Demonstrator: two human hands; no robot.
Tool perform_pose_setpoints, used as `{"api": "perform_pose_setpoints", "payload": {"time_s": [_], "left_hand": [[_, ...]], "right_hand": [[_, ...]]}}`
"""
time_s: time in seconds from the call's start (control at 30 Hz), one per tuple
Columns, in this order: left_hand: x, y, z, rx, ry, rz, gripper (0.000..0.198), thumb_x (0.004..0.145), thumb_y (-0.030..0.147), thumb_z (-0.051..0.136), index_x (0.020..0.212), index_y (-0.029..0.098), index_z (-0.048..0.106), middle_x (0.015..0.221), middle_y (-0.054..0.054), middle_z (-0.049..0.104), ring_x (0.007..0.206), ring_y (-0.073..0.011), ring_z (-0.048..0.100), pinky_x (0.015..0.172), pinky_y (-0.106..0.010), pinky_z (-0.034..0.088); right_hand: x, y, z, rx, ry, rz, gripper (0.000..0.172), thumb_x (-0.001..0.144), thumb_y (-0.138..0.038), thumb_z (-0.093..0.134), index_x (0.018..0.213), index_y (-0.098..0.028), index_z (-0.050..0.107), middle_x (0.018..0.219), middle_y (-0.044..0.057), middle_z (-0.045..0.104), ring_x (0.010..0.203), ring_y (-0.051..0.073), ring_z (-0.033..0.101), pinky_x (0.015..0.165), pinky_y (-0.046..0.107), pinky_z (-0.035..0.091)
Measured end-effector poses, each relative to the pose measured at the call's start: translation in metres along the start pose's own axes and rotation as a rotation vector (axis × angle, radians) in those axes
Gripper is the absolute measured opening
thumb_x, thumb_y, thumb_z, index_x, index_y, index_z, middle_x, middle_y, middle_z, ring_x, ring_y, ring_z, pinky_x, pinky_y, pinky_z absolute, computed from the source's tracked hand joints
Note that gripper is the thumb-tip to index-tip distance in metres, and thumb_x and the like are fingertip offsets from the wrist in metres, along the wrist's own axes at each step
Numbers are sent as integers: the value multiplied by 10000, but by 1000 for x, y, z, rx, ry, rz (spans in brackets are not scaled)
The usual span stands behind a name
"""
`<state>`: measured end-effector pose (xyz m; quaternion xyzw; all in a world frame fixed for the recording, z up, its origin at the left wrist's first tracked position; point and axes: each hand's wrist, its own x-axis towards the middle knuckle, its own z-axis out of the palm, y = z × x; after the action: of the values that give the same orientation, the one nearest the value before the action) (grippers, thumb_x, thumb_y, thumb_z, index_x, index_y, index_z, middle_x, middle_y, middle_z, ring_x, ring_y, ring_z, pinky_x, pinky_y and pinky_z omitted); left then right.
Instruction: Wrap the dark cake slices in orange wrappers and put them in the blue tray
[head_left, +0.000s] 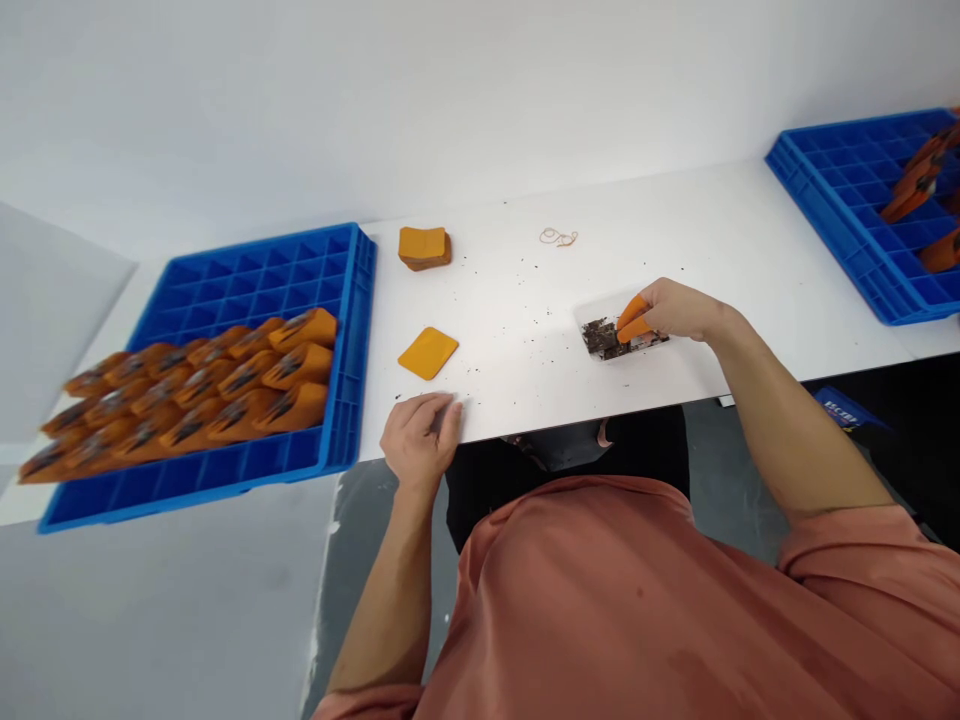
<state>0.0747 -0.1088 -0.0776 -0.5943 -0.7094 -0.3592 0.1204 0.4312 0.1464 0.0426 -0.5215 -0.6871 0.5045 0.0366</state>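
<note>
My right hand (671, 310) reaches into a small white tray (592, 306) of dark brown flakes (600, 338). Orange covers sit on its thumb and finger, whose tips pinch down among the flakes. My left hand (420, 435) rests on the table's front edge with its fingers loosely bent, the thumb apart and nothing held. Just beyond it lies a flat orange-yellow square piece (428, 353). Farther back stands a stack of similar orange pieces (424, 248).
On the left, a blue divided crate (352, 330) holds several orange pouches (225, 385) with dark tops. Another blue crate (832, 210) with orange items stands on the right. A thin tangled band (559, 237) and scattered dark crumbs lie on the white table (510, 385).
</note>
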Motion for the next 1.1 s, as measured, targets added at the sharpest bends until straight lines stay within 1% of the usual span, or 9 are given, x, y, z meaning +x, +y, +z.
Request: {"api": "perform_pose_setpoints", "payload": {"time_s": [0.17,0.33,0.43,0.53,0.63,0.73,0.87,1.0,1.1], "left_hand": [[-1,-1,0,-40,-2,-17,235,1008,429,705,949,230,814,992,-105,848,959,-288,775,921,-445,592],[-1,-1,1,-31,-17,-29,230,1004,435,703,954,237,809,1002,-104,847,964,-292,773,929,-451,587],[-1,-1,1,-31,-21,-33,240,1005,443,697,952,238,809,1006,-106,850,971,-291,776,936,-451,589],[-1,0,1,-13,-26,-44,252,1001,456,693,940,242,811,1006,-104,853,973,-292,780,937,-451,594],[0,0,1,-20,-22,-40,248,997,454,697,941,241,812,1001,-104,854,968,-292,781,933,-452,594],[0,0,1,-25,-11,-27,244,1001,446,700,941,238,813,995,-103,856,961,-287,784,925,-446,596],[0,2,1,-20,-1,-11,245,1003,442,703,935,235,817,989,-98,858,949,-280,787,918,-439,604],[1,5,-3,-55,-35,-66,287,1001,484,691,936,232,813,986,-94,852,960,-282,784,923,-444,607],[9,1,-10,-108,-16,-149,303,996,497,695,989,218,813,976,-89,837,879,-260,764,798,-407,603]], "right_hand": [[-5,-5,-4,-71,68,11,148,771,-281,963,737,-224,830,682,59,699,664,185,562,586,347,377],[-6,-4,-6,-75,60,-1,105,767,-216,929,745,-229,827,713,64,719,684,200,587,607,363,404],[-3,-4,-5,-150,87,-10,88,764,-207,915,807,-229,841,786,69,754,742,226,647,631,371,455],[0,-10,1,-277,142,-57,191,755,-257,942,930,-235,871,933,69,788,828,240,687,687,374,514],[4,-18,11,-468,84,-82,303,748,-310,967,1037,-263,890,977,55,788,863,244,693,730,372,516],[8,-22,20,-593,52,-70,323,734,-324,975,1043,-276,896,970,52,787,880,255,692,737,372,501],[9,-19,23,-543,75,-108,264,716,-298,972,963,-260,887,949,40,779,846,233,679,716,365,499],[1,-17,17,-340,81,-78,184,721,-255,961,875,-239,863,886,29,759,786,202,656,677,349,494],[-7,-13,11,-172,94,-73,151,726,-230,960,825,-230,846,862,34,749,750,186,626,650,348,473]]}}
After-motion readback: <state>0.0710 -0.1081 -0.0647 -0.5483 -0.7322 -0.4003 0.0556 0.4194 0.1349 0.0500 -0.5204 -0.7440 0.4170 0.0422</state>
